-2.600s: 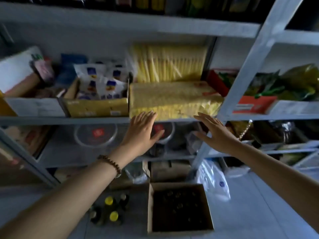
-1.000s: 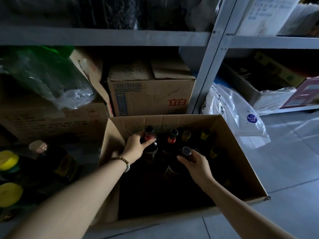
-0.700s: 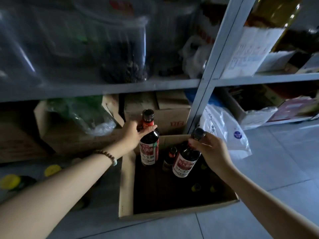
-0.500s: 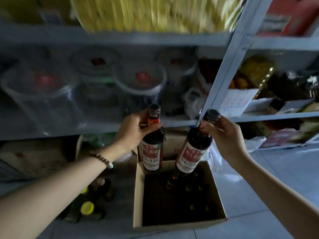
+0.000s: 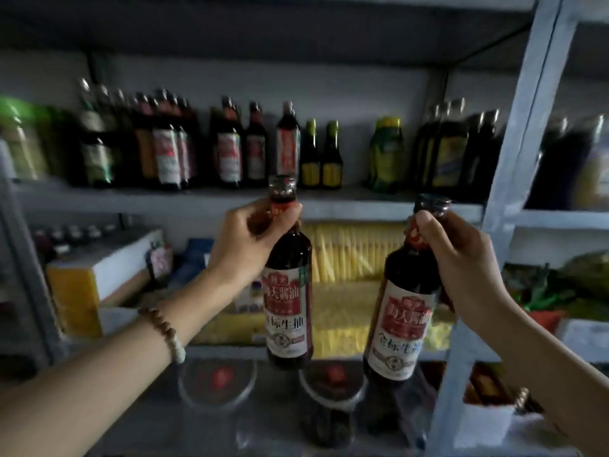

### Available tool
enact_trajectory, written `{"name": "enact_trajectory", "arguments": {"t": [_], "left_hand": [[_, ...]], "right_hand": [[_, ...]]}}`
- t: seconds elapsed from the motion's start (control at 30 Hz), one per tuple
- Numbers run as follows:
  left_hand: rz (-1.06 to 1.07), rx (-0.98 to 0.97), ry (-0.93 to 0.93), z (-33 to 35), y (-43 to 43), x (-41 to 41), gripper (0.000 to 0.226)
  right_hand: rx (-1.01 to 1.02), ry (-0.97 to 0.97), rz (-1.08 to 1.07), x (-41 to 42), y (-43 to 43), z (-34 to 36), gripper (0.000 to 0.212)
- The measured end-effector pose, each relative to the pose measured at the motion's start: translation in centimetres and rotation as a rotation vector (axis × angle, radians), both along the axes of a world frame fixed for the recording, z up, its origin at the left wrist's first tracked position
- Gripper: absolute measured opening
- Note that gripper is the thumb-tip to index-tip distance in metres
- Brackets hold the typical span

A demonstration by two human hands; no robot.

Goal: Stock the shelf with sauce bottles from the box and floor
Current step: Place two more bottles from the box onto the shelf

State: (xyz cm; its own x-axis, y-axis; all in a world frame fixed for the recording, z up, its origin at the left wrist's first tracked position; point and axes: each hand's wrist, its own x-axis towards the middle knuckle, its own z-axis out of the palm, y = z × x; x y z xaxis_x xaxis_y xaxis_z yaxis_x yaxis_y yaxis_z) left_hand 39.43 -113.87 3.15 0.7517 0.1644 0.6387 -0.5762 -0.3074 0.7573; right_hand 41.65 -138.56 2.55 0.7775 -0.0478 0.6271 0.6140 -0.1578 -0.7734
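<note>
My left hand (image 5: 250, 239) grips the neck of a dark sauce bottle (image 5: 288, 291) with a red and white label, held upright. My right hand (image 5: 461, 258) grips the neck of a second, matching sauce bottle (image 5: 403, 318), tilted slightly to the left. Both bottles hang in the air in front of the grey metal shelf (image 5: 346, 201). On that shelf stands a row of several sauce bottles (image 5: 227, 150), blurred. The box and the floor are out of sight.
A grey upright post (image 5: 514, 179) of the rack rises on the right. Yellow packets (image 5: 349, 282) and cartons (image 5: 95, 275) fill the level below. Round lidded jars (image 5: 217, 380) sit on the lowest visible level. More dark bottles (image 5: 461, 153) stand at the right of the upper shelf.
Both hands took a bottle each from the box on the floor and lifted them. The view rose from the box to the shelf with the bottle row.
</note>
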Motion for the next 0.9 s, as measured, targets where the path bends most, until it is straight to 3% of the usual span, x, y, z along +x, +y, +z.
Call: {"name": "enact_trajectory", "arguments": {"t": [0.1,0.23,0.37,0.5,0.9], "left_hand": [[0.028,-0.114,-0.026,5.1,1.8,-1.1,0.033],[0.108,-0.057,-0.099,10.0,3.7,-1.9,0.021],[0.148,-0.033,-0.127,13.1,5.3,-1.4,0.022],[0.225,-0.087,-0.134,15.4,7.3,0.1,0.022],[0.296,-0.061,-0.208,20.1,14.0,7.3,0.021]], "right_hand": [[0.094,-0.014,0.083,-0.3,2.0,4.9,0.028],[0.083,-0.042,0.206,0.3,4.2,9.9,0.032],[0.082,-0.065,0.249,1.8,6.4,13.2,0.052],[0.104,-0.099,0.290,4.0,8.3,16.2,0.032],[0.114,-0.120,0.314,13.2,17.3,21.8,0.035]]}}
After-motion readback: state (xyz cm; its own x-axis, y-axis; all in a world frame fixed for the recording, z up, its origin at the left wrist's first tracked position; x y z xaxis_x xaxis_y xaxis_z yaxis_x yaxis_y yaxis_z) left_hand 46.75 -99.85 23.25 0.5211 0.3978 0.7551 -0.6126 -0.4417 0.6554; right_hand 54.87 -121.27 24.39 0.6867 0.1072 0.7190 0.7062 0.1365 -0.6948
